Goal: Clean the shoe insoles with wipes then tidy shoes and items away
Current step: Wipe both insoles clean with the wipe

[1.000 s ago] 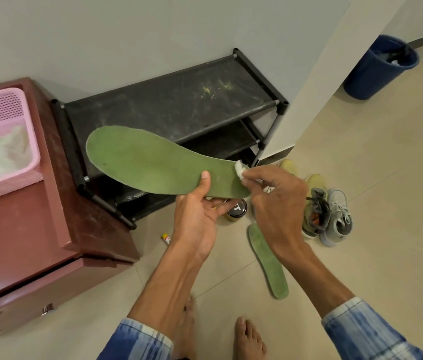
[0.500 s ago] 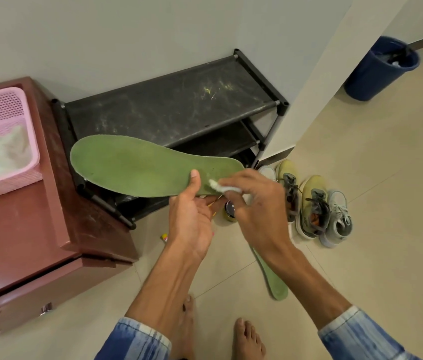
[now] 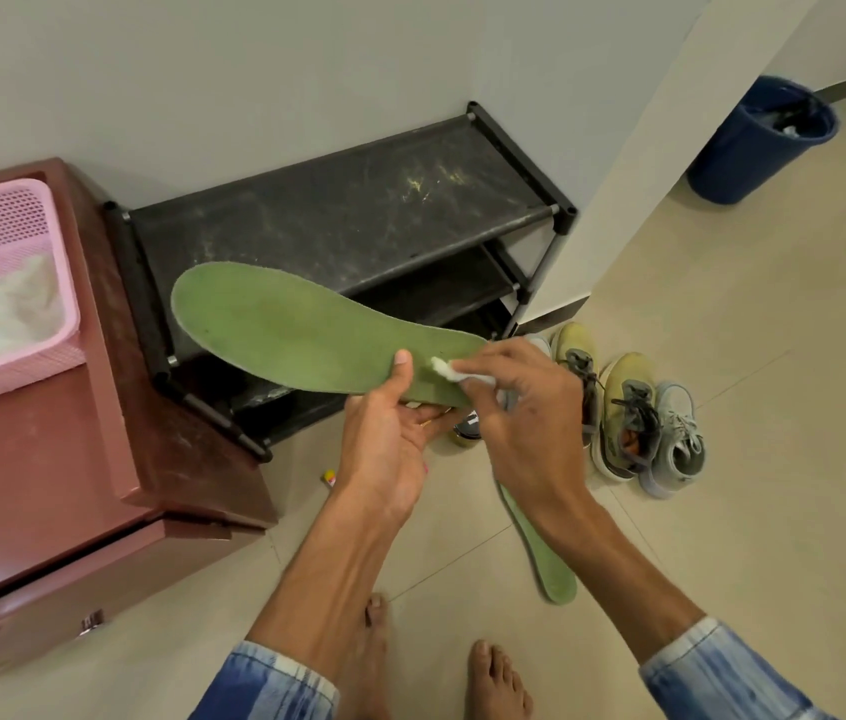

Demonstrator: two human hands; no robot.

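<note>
My left hand [image 3: 387,439] grips a green insole [image 3: 280,330] near its heel end, thumb on top, and holds it level in front of the black shoe rack [image 3: 348,220]. A small white wipe [image 3: 444,367] is pinched in my right hand [image 3: 519,407] and pressed on the insole's heel, just right of my left thumb. A second green insole [image 3: 545,558] lies on the floor below my right wrist. Yellow-green shoes [image 3: 623,407] and a pale grey shoe [image 3: 678,439] stand side by side on the floor to the right.
A maroon cabinet [image 3: 47,470] at the left carries a pink basket [image 3: 10,304] with white material inside. A small tin [image 3: 465,433] sits on the floor under my hands, a tiny yellow item [image 3: 328,479] near the rack. A blue bin [image 3: 758,142] stands far right.
The right hand wiped leftward from the insole's heel tip toward my left thumb. The insole dipped left, then came back right and tilted again.
</note>
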